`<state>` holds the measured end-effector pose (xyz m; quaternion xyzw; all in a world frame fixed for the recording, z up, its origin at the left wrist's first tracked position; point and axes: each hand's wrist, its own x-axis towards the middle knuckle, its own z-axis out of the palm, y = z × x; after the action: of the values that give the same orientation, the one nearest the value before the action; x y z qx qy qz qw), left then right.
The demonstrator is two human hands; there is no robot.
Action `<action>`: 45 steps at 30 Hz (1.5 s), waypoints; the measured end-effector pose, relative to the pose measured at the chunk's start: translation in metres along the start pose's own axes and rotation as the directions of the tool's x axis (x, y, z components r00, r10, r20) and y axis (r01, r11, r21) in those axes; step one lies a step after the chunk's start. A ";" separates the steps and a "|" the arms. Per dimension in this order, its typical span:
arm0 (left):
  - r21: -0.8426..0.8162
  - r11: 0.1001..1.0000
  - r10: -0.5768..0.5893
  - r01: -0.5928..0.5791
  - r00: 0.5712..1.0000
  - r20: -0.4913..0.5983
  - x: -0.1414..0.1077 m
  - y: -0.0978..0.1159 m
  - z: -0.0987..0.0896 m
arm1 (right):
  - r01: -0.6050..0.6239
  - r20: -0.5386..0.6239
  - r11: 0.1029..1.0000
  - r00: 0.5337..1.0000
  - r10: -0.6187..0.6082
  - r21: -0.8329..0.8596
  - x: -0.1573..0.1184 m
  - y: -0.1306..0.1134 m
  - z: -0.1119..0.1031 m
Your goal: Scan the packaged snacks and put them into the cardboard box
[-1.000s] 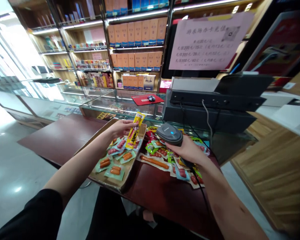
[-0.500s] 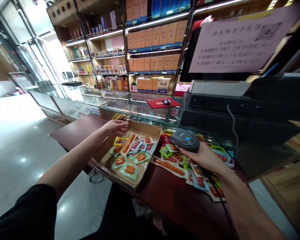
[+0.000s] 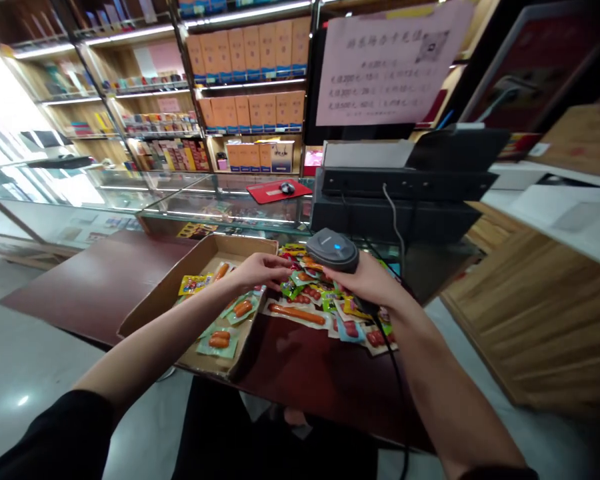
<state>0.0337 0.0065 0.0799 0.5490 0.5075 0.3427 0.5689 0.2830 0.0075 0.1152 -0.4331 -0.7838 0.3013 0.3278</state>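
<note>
My right hand (image 3: 367,280) is wrapped round the handle of a dark grey barcode scanner (image 3: 333,250), whose small blue light is lit. A black cable runs down from it. Beneath the scanner lies a pile of packaged sausage snacks (image 3: 325,300) in colourful wrappers. My left hand (image 3: 265,270) reaches over the right wall of a shallow cardboard box (image 3: 155,307). Its fingers are apart at the left edge of the pile, with nothing seen in them. Inside the box lie several sausage packs (image 3: 219,341), partly hidden by my left forearm. One long sausage pack (image 3: 300,315) lies at the pile's near edge.
The box and pile are on a dark red table (image 3: 300,373). Behind it stands a glass counter (image 3: 220,200) with a red mouse pad (image 3: 260,192). A black machine (image 3: 360,213) stands at the back right, below a pink paper sign (image 3: 385,73). Stocked shelves line the wall.
My left hand has moved right, from the box's far left corner to the pile. The scanner stays in my right hand over the pile. The view has turned right.
</note>
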 end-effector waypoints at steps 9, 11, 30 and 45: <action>0.528 0.806 0.146 -0.267 0.955 0.260 0.025 -0.035 0.056 | 0.000 -0.053 1.000 0.999 -0.002 -0.026 -0.003 0.006 -0.015; 0.588 0.751 0.148 -0.300 0.945 0.293 0.027 -0.040 0.060 | 0.008 -0.073 0.999 0.997 -0.011 -0.036 -0.005 0.005 -0.019; 0.828 0.227 0.092 -0.512 0.858 0.505 0.013 -0.038 0.065 | 0.031 -0.110 0.999 0.993 -0.033 -0.020 -0.009 0.003 -0.031; 0.362 0.924 0.072 -0.127 0.984 0.161 0.010 -0.020 0.035 | 0.044 -0.111 0.999 0.993 -0.047 -0.032 -0.008 0.000 -0.026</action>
<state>0.0659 0.0030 0.0546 0.6949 0.4918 0.2284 0.4724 0.3071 0.0053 0.1286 -0.4361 -0.7781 0.2574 0.3717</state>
